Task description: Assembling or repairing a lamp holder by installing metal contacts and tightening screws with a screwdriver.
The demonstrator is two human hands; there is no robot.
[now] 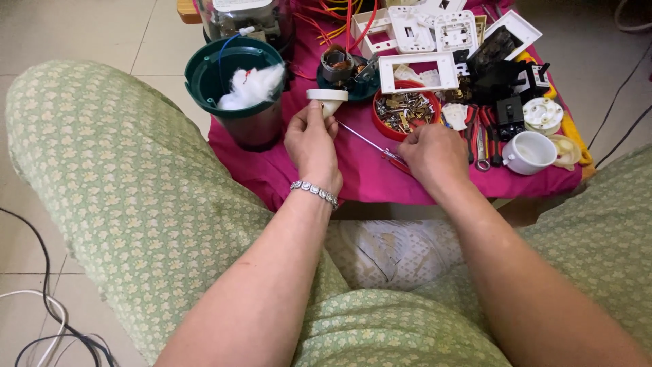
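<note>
My left hand (312, 139) holds a small white plastic fitting (329, 99) with a flat round top, raised over the pink cloth (353, 173). A beaded bracelet (315, 192) sits on that wrist. My right hand (435, 155) grips the red handle of a screwdriver (395, 160). Its thin metal shaft (360, 138) runs up-left and its tip meets the white fitting. Just beyond the hands stands a red round lid (406, 109) filled with several screws and small metal parts.
A dark green jar base (234, 85) holding white cotton stands at left. Behind lie a motor coil (338, 66), white switch plates (415, 68), black parts (499, 71), red pliers (477, 132), a white cup-shaped part (530, 152), and red and yellow wires (339, 20). Cables trail on the tiled floor (41, 319).
</note>
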